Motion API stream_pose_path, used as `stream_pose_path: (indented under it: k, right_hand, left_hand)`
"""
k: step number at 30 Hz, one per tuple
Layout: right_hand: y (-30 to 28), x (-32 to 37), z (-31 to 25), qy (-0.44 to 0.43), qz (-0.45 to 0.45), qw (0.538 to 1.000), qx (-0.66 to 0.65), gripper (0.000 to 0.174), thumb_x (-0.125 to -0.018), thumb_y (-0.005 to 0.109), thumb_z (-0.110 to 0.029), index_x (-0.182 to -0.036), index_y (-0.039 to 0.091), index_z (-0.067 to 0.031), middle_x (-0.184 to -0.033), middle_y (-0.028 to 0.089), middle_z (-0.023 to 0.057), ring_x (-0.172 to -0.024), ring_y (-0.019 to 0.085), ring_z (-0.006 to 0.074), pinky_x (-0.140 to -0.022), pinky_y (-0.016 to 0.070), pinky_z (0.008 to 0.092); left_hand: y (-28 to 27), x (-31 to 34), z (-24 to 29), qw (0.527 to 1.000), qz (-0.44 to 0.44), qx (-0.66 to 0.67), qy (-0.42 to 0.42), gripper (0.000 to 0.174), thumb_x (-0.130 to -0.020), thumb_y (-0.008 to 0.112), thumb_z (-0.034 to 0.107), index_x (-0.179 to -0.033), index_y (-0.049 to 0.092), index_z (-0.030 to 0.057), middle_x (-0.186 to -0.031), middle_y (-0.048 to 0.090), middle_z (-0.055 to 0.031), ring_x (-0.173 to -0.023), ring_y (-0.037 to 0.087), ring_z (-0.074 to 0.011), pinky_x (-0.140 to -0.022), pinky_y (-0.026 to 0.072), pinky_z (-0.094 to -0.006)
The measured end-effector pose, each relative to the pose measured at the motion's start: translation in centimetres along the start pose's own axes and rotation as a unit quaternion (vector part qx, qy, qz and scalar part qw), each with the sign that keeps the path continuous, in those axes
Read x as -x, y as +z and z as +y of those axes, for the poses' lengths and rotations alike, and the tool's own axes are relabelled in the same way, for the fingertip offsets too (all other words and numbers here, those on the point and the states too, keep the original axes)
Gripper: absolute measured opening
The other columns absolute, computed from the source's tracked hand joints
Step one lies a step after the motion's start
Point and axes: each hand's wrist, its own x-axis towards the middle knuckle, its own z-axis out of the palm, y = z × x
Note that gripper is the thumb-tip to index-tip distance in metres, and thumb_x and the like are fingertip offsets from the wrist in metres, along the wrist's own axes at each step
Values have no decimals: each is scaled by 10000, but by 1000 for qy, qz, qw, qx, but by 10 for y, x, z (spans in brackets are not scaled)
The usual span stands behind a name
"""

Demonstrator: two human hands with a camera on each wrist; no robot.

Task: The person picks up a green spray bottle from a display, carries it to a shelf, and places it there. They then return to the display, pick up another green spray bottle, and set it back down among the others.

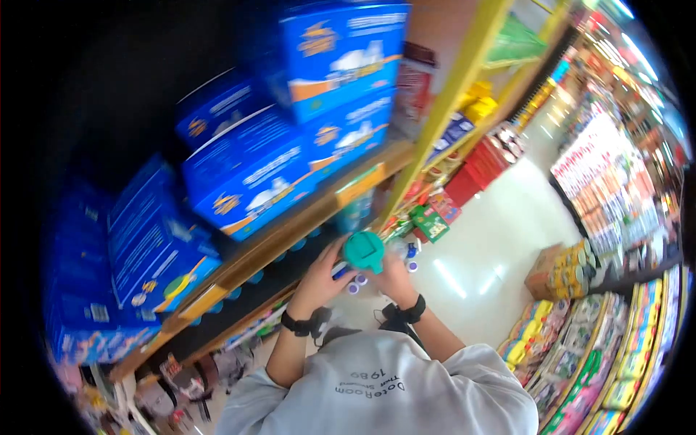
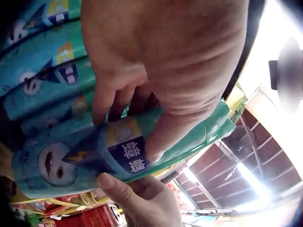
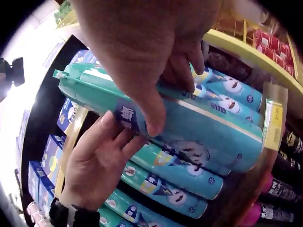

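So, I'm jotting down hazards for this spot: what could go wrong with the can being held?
The can has a rounded body, so it might roll or slip if the grip of the left hand or right hand loosened. It is also near the row of similar cans, which it could knock.

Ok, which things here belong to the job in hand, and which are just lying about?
In the job:
- the can
- left hand and right hand, both gripping it

Just lying about:
- similar cans on the shelf
- blue boxes
- price label
- green box
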Motion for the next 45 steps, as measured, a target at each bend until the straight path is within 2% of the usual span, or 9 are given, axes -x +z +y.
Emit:
stream_pose_path:
  k: [6,11,13,14,22,27,30,35,45]
  right_hand:
    - [-52,34,23,30,98,995,6,757,-759,879,-147,-1418,526,-28,-1286,640,245,-1214,611,441,-1021,514,472]
    - [-124,66,38,30,111,993,35,818,-787,874,-146,-1485,468,-16,-1534,434,212,-1350,523,413,-1096,472,446]
    - [-158,81,51,3,120,993,-2,836,-800,874,-143,-1509,449,-20,-1528,441,205,-1388,489,399,-1118,458,449]
    - [-176,89,58,-12,124,992,-19,844,-807,874,-142,-1522,440,-22,-1525,445,202,-1406,472,392,-1130,452,451]
    - [-317,179,134,40,108,985,-127,601,-967,731,-117,-1508,493,-9,-1458,564,202,-1336,564,333,-1136,455,422]
    - [-377,221,152,113,176,977,-53,626,-915,805,-163,-1457,535,-3,-1444,579,186,-1307,586,325,-1103,482,411]
    - [-400,232,155,133,257,957,2,682,-843,866,-205,-1425,568,-13,-1374,616,187,-1238,624,340,-1057,502,419]
    - [-426,237,198,135,351,926,-18,649,-789,898,-163,-1356,623,-6,-1272,650,171,-1178,655,324,-1009,532,411]
    - [-546,177,286,180,397,896,-83,667,-773,901,-79,-1373,615,-16,-1273,626,108,-1142,674,246,-1037,558,388]
  left_hand:
    - [64,-34,24,997,-51,-29,49,748,-858,844,188,-1501,493,39,-1462,595,-206,-1359,573,-349,-1123,449,-419]
    - [133,-58,30,993,-98,60,23,688,-876,802,159,-1482,500,38,-1376,650,-216,-1289,624,-370,-1043,495,-418]
    - [165,-69,43,991,-111,73,31,636,-882,799,166,-1439,528,21,-1281,699,-214,-1195,677,-362,-976,524,-414]
    - [178,-75,50,988,-147,45,26,596,-904,788,31,-1433,516,1,-1312,681,-137,-1232,656,-242,-1047,507,-377]
    - [327,-121,93,956,-266,72,96,581,-916,781,174,-1416,546,-5,-1348,656,-195,-1271,619,-298,-1073,469,-405]
    - [411,-148,128,927,-349,99,97,702,-935,777,194,-1524,454,-11,-1428,610,-213,-1366,566,-309,-1124,437,-406]
    - [446,-160,166,923,-346,75,153,640,-933,776,97,-1493,481,4,-1432,609,-159,-1336,577,-219,-1080,475,-372]
    - [502,-200,181,883,-408,177,151,742,-934,754,24,-1577,383,7,-1610,408,-159,-1423,497,-258,-1172,440,-397]
    - [627,-339,193,852,-427,296,62,809,-905,780,4,-1577,331,19,-1502,506,-156,-1379,551,-283,-1174,446,-423]
